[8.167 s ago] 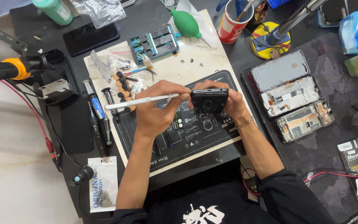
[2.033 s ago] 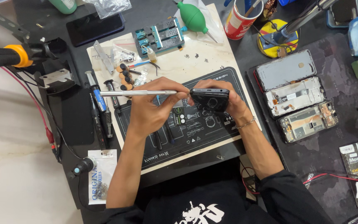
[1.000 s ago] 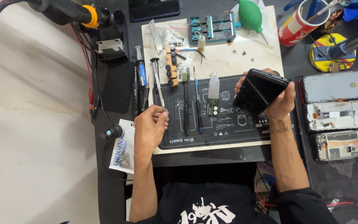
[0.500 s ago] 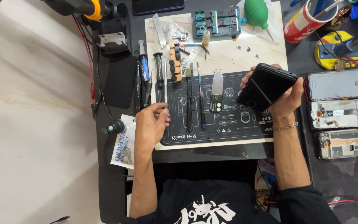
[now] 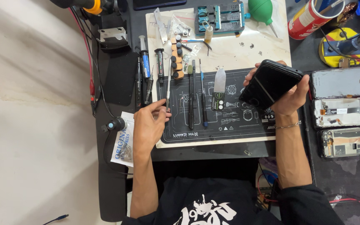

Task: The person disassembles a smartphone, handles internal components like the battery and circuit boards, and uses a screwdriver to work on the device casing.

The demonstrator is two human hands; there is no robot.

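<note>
Fingers of the right hand [image 5: 286, 93] loosely cradle a tilted black phone [image 5: 270, 83] above the bench, so it could slip, while left hand [image 5: 148, 125] fingers pinch a thin metal tool [image 5: 168, 85].

A dark table [image 5: 117, 79] fills the middle and right of the view. A pale, cream-coloured floor [image 5: 34, 125] runs along its left side, faintly streaked and stained. The light is even and bright, casting soft shadows.
</note>
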